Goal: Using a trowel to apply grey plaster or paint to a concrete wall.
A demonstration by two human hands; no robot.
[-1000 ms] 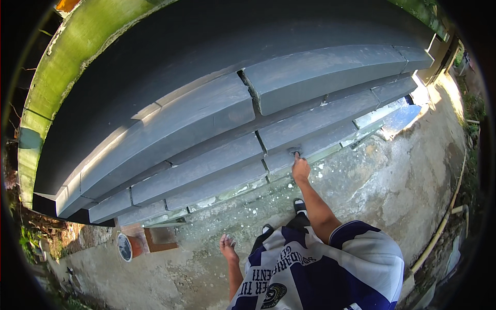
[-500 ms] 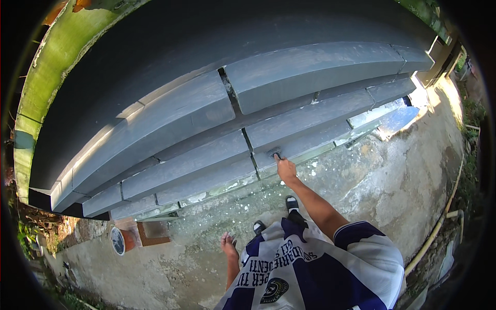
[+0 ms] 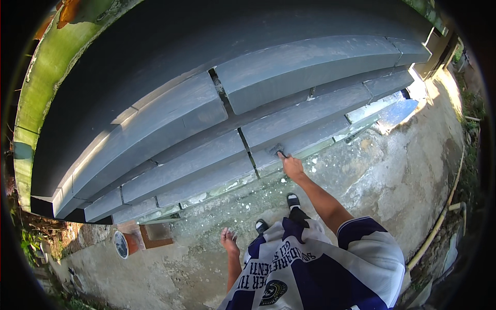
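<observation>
Hands apart: left hand [image 3: 229, 241] loosely open, right hand [image 3: 293, 167] clamped on a brush [image 3: 281, 154] that could, slipping off the grey ledge [image 3: 321, 135], smear the pale base strip [image 3: 316, 148].

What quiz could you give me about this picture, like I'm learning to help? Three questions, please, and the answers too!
1. Pick one. What does the right hand hold?
A) a cup
B) a small dark-handled tool
C) a hose
2. True or false? The left hand is apart from the orange bucket.
3. Fill in the blank. The long stepped ledges are mostly ____ in colour.

Key
1: B
2: True
3: grey
</observation>
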